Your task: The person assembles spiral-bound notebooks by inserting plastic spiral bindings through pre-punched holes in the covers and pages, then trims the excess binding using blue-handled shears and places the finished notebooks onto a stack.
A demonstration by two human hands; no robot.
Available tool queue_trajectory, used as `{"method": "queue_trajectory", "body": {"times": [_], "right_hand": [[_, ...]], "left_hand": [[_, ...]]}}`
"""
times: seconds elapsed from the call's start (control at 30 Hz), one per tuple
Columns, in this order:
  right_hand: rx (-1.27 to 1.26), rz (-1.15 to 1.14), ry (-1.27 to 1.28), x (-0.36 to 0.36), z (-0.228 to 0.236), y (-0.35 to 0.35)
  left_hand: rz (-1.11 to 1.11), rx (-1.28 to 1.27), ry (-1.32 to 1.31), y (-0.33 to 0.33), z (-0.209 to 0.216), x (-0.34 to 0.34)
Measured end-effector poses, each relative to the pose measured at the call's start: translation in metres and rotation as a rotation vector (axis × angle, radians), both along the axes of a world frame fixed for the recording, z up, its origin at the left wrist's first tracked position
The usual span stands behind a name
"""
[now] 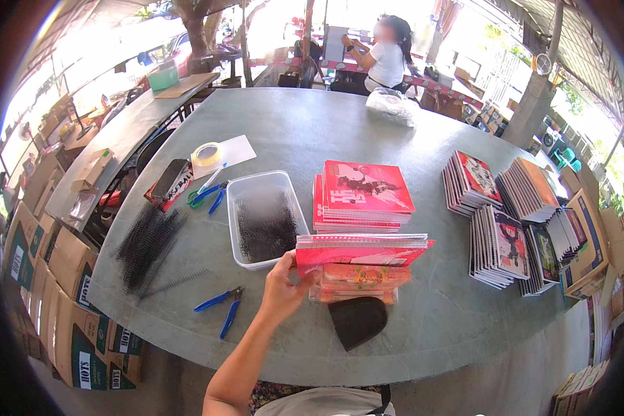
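Note:
My left hand [284, 290] grips the left end of a red-covered notebook [364, 253], thumb on the near side. The notebook is held up on edge, its white page edges facing upward. Just below it lies an orange and yellow printed packet or box [367, 279], partly covered. Nearer to me sits a dark block [358, 322] with a rounded end. Beyond the notebook rises a stack of red spiral notebooks [369, 187]. To the left, a clear plastic tub [237, 255] contains many black binding coils [265, 225]. My right hand is not in view.
Blue-handled pliers [222, 304], a pile of black coils [149, 243], a phone [170, 179] and a tape roll [206, 154] lie leftward. Notebook stacks [500, 243] and a cardboard box [584, 243] stand right. A person [388, 62] sits beyond a plastic bag [392, 106].

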State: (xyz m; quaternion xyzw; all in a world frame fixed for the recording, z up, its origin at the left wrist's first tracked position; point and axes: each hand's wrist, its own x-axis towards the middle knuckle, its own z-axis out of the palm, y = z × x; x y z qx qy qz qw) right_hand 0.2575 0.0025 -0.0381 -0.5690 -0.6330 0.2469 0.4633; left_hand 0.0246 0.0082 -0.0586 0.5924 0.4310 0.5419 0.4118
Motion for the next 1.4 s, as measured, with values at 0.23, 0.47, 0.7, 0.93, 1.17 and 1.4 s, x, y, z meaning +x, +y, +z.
{"method": "queue_trajectory", "body": {"times": [0.23, 0.47, 0.7, 0.93, 1.17, 1.4], "right_hand": [[-0.367, 0.215, -0.075, 0.041, 0.022, -0.092], [-1.441, 1.163, -0.384, 0.076, -0.004, -0.193], [0.026, 0.817, -0.163, -0.016, 0.132, -0.111], [0.558, 1.423, 0.448, -0.054, 0.142, -0.128], [0.475, -0.283, 0.336, 0.015, 0.062, -0.023], [0.267, -0.270, 0.438, -0.013, 0.018, 0.013]], "left_hand": [[0.210, -0.003, 0.340, -0.029, 0.010, -0.048], [0.518, 0.073, 1.027, -0.046, -0.002, -0.192], [0.708, -0.094, 1.449, -0.069, -0.049, -0.287], [0.815, 0.025, 1.107, -0.041, -0.015, -0.247], [0.726, 0.317, 0.913, -0.051, -0.014, -0.221], [0.739, 0.326, 0.728, -0.045, 0.052, -0.171]]}}
